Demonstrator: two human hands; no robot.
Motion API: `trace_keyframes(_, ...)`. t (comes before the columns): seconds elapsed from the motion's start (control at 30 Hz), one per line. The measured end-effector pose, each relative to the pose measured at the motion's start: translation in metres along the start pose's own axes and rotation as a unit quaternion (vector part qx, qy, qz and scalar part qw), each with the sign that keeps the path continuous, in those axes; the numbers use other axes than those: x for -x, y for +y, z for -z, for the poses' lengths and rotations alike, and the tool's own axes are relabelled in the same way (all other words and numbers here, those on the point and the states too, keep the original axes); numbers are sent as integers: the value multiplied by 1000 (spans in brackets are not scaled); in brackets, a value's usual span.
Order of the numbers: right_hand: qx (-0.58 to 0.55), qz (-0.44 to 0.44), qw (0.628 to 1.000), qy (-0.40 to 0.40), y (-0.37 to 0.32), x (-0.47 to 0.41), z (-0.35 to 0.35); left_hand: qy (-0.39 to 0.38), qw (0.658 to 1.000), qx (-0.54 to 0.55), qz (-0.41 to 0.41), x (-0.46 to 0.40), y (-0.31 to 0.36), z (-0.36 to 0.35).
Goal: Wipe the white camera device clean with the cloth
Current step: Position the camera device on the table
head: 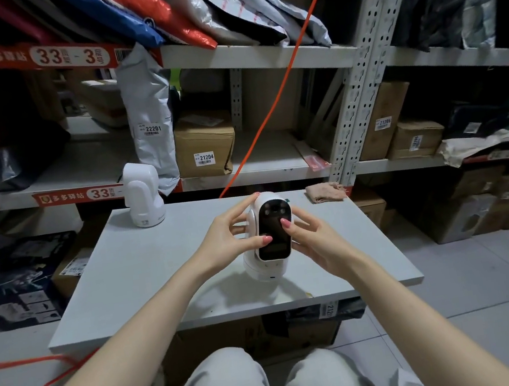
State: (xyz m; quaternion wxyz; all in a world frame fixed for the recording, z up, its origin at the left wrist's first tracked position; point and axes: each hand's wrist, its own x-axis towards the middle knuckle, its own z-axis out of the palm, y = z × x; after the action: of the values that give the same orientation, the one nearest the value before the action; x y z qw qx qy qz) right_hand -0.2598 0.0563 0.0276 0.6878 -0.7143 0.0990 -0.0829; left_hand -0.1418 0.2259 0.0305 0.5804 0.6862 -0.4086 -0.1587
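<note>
From the head view, a white camera device (pixel 269 236) stands tilted on the middle of a grey table (pixel 145 268), its dark face toward the viewer. The left hand (pixel 224 240) grips its left side, index finger on top and thumb at the face's edge. The right hand (pixel 312 237) holds the right side, thumb pressing the dark face. A beige cloth (pixel 325 192) lies untouched at the far right corner. A second white camera (pixel 142 194) stands at the far left.
</note>
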Motion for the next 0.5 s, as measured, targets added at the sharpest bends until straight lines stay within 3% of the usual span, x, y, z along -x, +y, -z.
trace_keyframes(0.5,-6,-55,998,-3,19,1,-4,-17,999,-19,32,9,-16,-9)
